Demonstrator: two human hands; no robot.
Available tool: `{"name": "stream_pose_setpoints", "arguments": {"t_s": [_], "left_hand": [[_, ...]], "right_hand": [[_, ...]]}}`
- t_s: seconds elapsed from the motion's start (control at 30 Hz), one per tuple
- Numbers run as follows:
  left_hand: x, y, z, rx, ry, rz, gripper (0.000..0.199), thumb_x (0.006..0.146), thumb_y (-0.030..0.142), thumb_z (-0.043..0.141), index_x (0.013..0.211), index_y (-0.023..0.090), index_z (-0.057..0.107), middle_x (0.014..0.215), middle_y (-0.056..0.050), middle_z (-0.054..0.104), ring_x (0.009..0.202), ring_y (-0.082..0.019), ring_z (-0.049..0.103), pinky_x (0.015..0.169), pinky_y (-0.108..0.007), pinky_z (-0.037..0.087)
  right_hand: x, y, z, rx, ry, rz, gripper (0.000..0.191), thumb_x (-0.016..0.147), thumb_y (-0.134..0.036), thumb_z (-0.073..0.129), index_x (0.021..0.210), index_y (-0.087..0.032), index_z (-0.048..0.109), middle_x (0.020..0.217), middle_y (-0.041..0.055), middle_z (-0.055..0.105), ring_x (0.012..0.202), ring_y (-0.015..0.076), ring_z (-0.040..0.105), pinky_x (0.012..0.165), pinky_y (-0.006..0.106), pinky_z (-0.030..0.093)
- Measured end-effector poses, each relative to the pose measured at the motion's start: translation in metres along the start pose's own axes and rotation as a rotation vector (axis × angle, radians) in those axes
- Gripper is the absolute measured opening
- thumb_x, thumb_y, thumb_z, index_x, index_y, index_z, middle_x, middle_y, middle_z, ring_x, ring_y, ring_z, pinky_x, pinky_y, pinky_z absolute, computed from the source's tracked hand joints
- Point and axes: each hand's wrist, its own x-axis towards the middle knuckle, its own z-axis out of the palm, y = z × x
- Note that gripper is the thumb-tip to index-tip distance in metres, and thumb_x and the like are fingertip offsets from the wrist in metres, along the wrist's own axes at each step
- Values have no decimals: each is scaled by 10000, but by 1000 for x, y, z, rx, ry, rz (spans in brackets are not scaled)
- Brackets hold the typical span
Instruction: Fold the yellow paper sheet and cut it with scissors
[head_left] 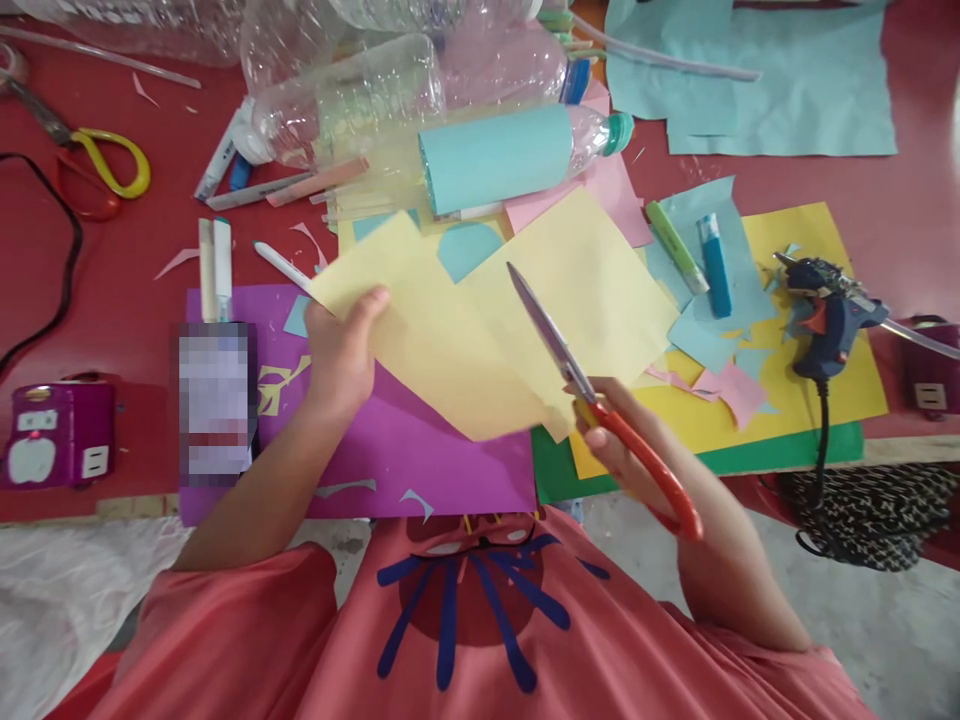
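My left hand [341, 355] pinches the left end of a pale yellow sheet of paper [450, 350], its thumb on top. My right hand [619, 430] grips a pair of scissors [544, 320] with red and yellow handles. The blades look closed together and point up and left, in front of the paper. Another pale yellow sheet [592, 270] lies beyond the blades; whether the two are joined I cannot tell. Under my left hand is purple paper [442, 465]. Behind the sheets lies a plastic bottle [502, 155] wrapped in light blue paper, with a green cap.
Several clear bottles [367, 90] lie at the back. A glue gun [829, 310] rests on yellow paper [847, 390] at right, near a blue glue stick or marker [715, 265]. Yellow-and-red scissors [112, 165] and a phone [216, 410] are at left. Paper scraps are scattered about.
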Motion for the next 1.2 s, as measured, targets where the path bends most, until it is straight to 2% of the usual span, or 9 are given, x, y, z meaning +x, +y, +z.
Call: {"name": "stream_pose_setpoints", "arguments": {"t_s": [0.07,0.23,0.4,0.53,0.63,0.7,0.93,1.07,1.2], "left_hand": [[9,2,-3,-67,74,-13,218,661,374,646,813,224,600,936,-31,711,1029,-239,650,842,-361,567],[17,0,-6,-79,-17,-139,161,676,395,587,735,245,573,860,-36,703,1082,-259,631,861,-364,568],[7,-3,-1,40,-222,-173,262,649,396,616,827,204,623,889,-53,712,966,-266,672,802,-366,576],[-5,3,-1,284,-456,-70,309,680,408,635,888,180,650,859,-48,718,850,-227,679,728,-310,562],[-12,9,-1,423,-685,9,264,739,403,570,870,186,647,808,-33,711,768,-203,668,649,-272,540],[-14,11,0,486,-760,17,238,764,401,535,805,189,635,724,-17,686,682,-186,647,580,-252,510],[-16,13,2,498,-802,22,214,776,372,526,745,188,631,672,-4,663,591,-149,597,502,-210,442],[-17,12,2,488,-811,-11,215,775,379,524,726,195,623,679,2,676,590,-148,600,499,-206,434],[-17,11,2,570,-824,74,254,786,422,517,760,197,632,715,-12,682,623,-162,609,532,-225,443]], "right_hand": [[-1,-2,-18,-284,100,47,469,863,-628,453,1096,-220,478,634,-29,516,499,119,492,486,233,385],[-1,2,-31,-627,142,106,394,908,-575,373,989,-214,509,653,36,611,608,210,620,528,264,421],[-13,3,-22,-570,-3,77,317,926,-509,377,997,-227,505,666,50,664,595,233,646,511,279,427],[-19,-1,-19,-526,-89,72,297,922,-485,406,1018,-229,522,741,60,702,631,234,664,519,284,439],[-13,-1,-17,-600,-36,33,276,898,-430,463,1057,-219,542,729,54,696,616,228,657,514,279,433],[-5,2,-13,-677,41,-21,292,874,-371,504,1105,-198,550,773,70,701,635,226,660,518,281,436],[8,13,-16,-798,157,-160,369,883,-324,525,1229,-199,557,1031,102,704,818,234,684,635,311,497],[13,1,-43,-780,224,-125,358,896,-481,480,1091,-224,635,818,60,702,600,180,636,541,291,454],[56,-23,-66,-750,338,-85,177,853,-338,525,830,-201,635,719,38,670,566,152,579,583,287,434]]}}
